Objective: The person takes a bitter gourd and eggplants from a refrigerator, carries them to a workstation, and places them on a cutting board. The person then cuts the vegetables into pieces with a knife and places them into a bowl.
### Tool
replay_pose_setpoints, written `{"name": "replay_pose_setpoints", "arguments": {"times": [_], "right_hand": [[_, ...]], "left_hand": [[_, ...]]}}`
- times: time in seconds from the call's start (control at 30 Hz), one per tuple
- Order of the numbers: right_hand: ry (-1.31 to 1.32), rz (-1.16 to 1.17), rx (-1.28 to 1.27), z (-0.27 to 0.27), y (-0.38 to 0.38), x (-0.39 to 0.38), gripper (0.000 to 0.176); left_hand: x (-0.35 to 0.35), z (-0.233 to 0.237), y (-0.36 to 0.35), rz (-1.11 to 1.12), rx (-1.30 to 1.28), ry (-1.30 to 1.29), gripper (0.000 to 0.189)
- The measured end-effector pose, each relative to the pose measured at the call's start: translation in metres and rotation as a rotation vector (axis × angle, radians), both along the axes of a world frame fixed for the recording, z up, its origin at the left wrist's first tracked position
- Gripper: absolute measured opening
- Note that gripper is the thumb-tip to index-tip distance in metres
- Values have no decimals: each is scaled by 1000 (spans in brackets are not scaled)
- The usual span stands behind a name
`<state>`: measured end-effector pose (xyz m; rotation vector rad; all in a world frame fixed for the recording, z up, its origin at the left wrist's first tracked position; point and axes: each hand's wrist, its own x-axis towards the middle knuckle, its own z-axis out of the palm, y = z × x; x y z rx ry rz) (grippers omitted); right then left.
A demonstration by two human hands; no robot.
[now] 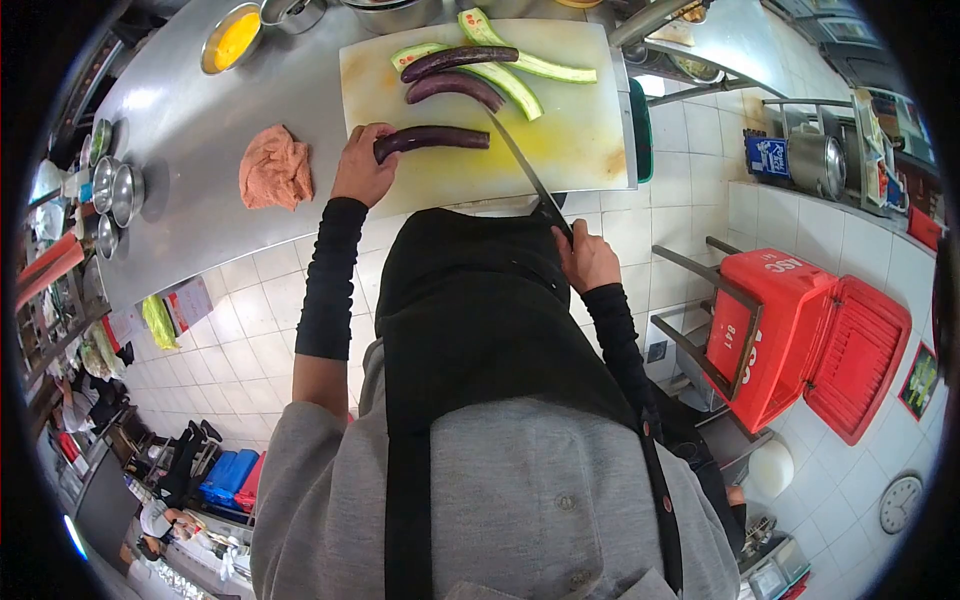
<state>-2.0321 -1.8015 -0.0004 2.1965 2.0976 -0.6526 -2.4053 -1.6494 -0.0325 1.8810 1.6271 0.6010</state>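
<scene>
1. White tiles cover the floor of a kitchen, with an open red cooler standing off to the right and a round clock on the wall.
2. Steel forms the tabletop, which carries a pale cutting board stained yellow in places.
3. On the board's near left part, a dark purple eggplant lies roughly crosswise.
4. The person's left hand reaches in from the left, its fingers grasping that eggplant's left end.
5. The right hand, near the board's lower edge, has its fingers clenched around the handle of a knife.
6. The blade slants up and left over the board, its tip just beside the right end of a second purple piece; whether it touches cannot be told.
7. Above that, a third purple piece lies across long pale-green pieces.
8. Left of the board sit a crumpled pink cloth and, farther up, a metal bowl holding something yellow.
</scene>
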Motion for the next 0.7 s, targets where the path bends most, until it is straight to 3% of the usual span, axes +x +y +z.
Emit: {"name": "replay_pose_setpoints", "arguments": {"times": [0.13,0.37,0.7], "right_hand": [[48,-37,69,7,5,-2,42],[120,-38,99,18,7,-15,39],[120,11,15,28,8,-29,39]], "left_hand": [[14,5,-1,65,3,-18,30],[30,14,-6,155,-131,-35,33],[22,1,-12,209,-38,-70,36]]}}
